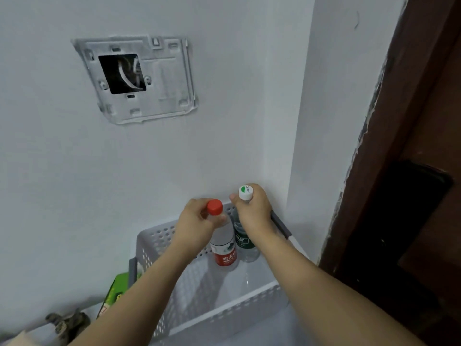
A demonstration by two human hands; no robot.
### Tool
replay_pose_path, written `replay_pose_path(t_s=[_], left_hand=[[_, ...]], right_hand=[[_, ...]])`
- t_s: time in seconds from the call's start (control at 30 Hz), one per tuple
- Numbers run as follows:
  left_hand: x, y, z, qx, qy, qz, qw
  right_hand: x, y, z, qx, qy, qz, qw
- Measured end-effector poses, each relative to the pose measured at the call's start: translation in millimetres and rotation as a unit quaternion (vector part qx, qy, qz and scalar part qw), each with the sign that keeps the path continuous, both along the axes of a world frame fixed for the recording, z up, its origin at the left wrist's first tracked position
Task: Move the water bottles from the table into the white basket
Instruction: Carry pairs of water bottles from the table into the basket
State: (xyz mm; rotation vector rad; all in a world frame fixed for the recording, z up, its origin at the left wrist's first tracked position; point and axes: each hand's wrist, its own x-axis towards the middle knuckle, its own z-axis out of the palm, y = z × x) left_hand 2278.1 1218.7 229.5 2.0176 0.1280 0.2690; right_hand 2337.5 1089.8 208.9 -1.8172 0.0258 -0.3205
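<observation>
Two water bottles stand upright inside the white perforated basket (232, 313), near its far wall. My left hand (197, 223) grips the neck of the red-capped bottle (224, 253), which has a red label. My right hand (252, 211) grips the neck of the white-capped bottle (245, 243), which has a green label. The bottles are side by side, almost touching. Whether their bases rest on the basket floor is hard to tell.
The basket sits against a white wall, with grey handles at its left and right ends. A green box (117, 290) lies to its left. A dark wooden door frame (399, 171) stands at the right. An open wall mounting plate (137, 78) is above.
</observation>
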Motion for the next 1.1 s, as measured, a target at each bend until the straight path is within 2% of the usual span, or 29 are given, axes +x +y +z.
replay_pose_path(t_s=[0.23,0.37,0.47,0.83,0.9,1.0,1.1], left_hand=[[-2.8,-4.0,-12.7,0.063,-0.011,0.0,0.998],[-8.3,-7.9,-30.6,0.013,0.062,-0.005,0.998],[-4.9,-4.6,-43.3,0.035,0.102,-0.013,0.994],[-3.2,-6.2,-42.8,0.102,0.12,-0.021,0.987],[-6.5,-6.8,-37.8,0.085,0.132,-0.034,0.987],[-13.2,-2.1,-30.2,-0.004,0.155,-0.035,0.987],[-21.9,0.3,-15.2,0.01,0.114,-0.009,0.993]], right_hand=[[-3.3,-4.8,-2.0,0.016,0.001,0.035,0.999],[-4.4,-7.8,-1.8,0.029,0.003,0.053,0.998],[-2.6,-6.5,-3.1,0.038,0.001,0.047,0.998],[-9.3,-8.7,2.9,0.023,0.031,0.064,0.997],[-16.0,-14.2,12.0,0.001,0.037,0.07,0.997],[-35.5,-27.3,29.1,-0.031,0.029,0.071,0.997],[-63.6,-43.8,47.2,-0.057,0.006,0.055,0.997]])
